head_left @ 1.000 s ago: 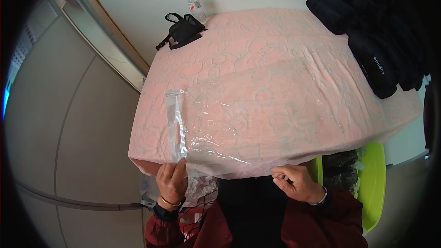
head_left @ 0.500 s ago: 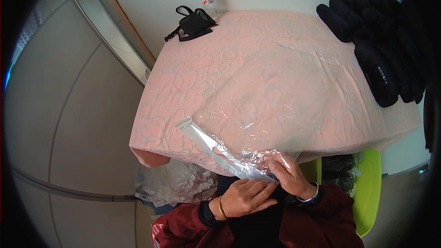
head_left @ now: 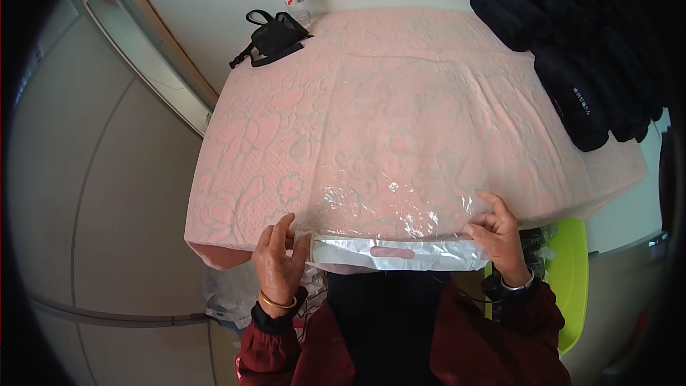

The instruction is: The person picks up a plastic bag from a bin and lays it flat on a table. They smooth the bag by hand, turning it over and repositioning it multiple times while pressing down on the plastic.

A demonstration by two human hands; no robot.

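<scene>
A large clear plastic bag (head_left: 400,164) lies flat over the pink table cover, with a silvery-white band (head_left: 343,251) along its near edge and an oval handle hole (head_left: 391,251) in that band. At the band's left end, my left hand (head_left: 281,261) has the bag's corner between thumb and forefinger, its other fingers raised. My right hand (head_left: 504,239) pinches the band's right end between thumb and bent fingers. The band is stretched straight between both hands, close to the table's front edge.
A black strapped pouch (head_left: 275,37) and a plastic bottle (head_left: 294,1) stand at the far left. Black padded, tube-like items (head_left: 572,93) are piled at the right. Below the table are a lime-green bin (head_left: 575,286) and crumpled clear plastic (head_left: 239,289).
The bag has swung from a slant to lie square with the table edge. My hands, earlier close together at its lower end, have moved apart to the band's two ends.
</scene>
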